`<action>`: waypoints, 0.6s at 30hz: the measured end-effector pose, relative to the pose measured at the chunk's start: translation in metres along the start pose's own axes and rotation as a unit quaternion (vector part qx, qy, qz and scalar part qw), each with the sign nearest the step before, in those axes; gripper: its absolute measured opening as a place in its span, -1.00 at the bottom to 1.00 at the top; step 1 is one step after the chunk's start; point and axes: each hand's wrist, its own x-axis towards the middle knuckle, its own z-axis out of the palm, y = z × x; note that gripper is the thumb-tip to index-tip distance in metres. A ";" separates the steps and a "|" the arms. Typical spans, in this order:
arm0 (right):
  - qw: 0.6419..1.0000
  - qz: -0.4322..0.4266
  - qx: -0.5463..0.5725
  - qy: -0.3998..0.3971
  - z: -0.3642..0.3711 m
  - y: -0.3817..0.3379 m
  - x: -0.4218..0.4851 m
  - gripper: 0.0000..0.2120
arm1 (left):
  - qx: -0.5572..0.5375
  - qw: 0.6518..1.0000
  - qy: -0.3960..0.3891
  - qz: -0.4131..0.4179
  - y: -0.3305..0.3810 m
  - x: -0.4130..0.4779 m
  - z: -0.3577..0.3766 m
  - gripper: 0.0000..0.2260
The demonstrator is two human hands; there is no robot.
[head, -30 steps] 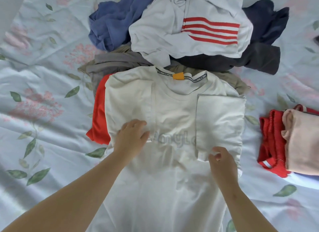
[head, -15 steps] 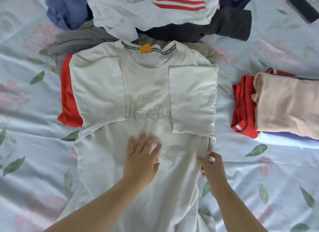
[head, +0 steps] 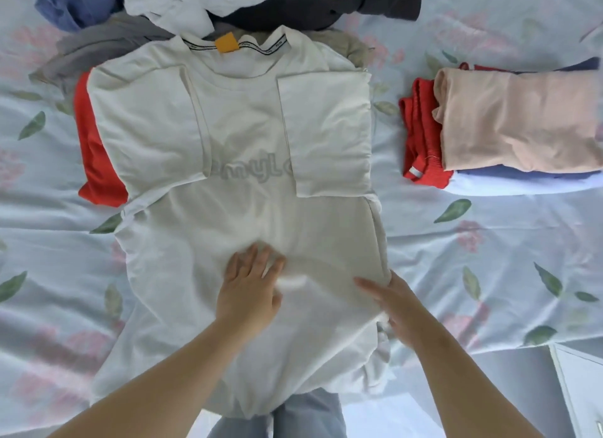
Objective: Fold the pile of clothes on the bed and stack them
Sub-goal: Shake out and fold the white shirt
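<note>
A cream T-shirt (head: 248, 163) lies face up on the bed, both sleeves folded inward over the chest, an orange tag at its collar. My left hand (head: 249, 289) presses flat on the shirt's lower middle with spread fingers. My right hand (head: 393, 302) lies flat along the shirt's lower right edge, fingers straight and pointing left. Behind the shirt sits the unfolded pile (head: 261, 3) of white, dark, blue and grey garments. A folded stack (head: 515, 124) with a peach piece on top, red and pale blue beneath, lies at the right.
A red garment (head: 94, 163) sticks out from under the T-shirt's left side. The floral bedsheet (head: 489, 258) spreads around everything. The bed's near edge runs along the bottom, with a white furniture corner (head: 577, 388) at the lower right.
Both hands slid down the shirt from the sleeves toward the hem. My right hand let go of the pinched side edge and now lies flat. The view tilted downward.
</note>
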 end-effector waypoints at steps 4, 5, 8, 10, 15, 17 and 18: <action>0.978 0.012 -0.207 0.023 -0.024 0.015 -0.025 -0.93 | -0.004 1.000 -0.013 -0.005 -0.003 -0.013 -0.001 -0.43; 0.981 0.000 -0.193 0.027 -0.029 0.020 -0.031 -0.95 | -0.011 1.000 -0.026 -0.013 -0.002 -0.016 -0.001 -0.45; 0.998 -0.053 -0.022 0.009 -0.037 0.033 -0.047 -0.73 | -0.043 0.997 -0.046 -0.034 0.011 -0.027 0.004 -0.45; 0.994 -0.072 0.078 -0.038 -0.034 0.042 -0.055 -0.55 | -0.068 0.995 -0.062 -0.037 0.021 -0.034 0.010 -0.43; 0.992 -0.017 -0.103 -0.076 -0.032 0.069 -0.060 -0.48 | -0.086 0.991 -0.073 -0.070 0.032 -0.044 0.022 -0.38; 0.981 0.027 -0.181 -0.063 -0.044 0.079 -0.061 -0.60 | -0.083 0.991 -0.072 -0.077 0.032 -0.046 0.025 -0.39; 0.978 0.036 -0.197 -0.057 -0.052 0.083 -0.063 -0.66 | -0.082 0.991 -0.070 -0.081 0.032 -0.047 0.025 -0.39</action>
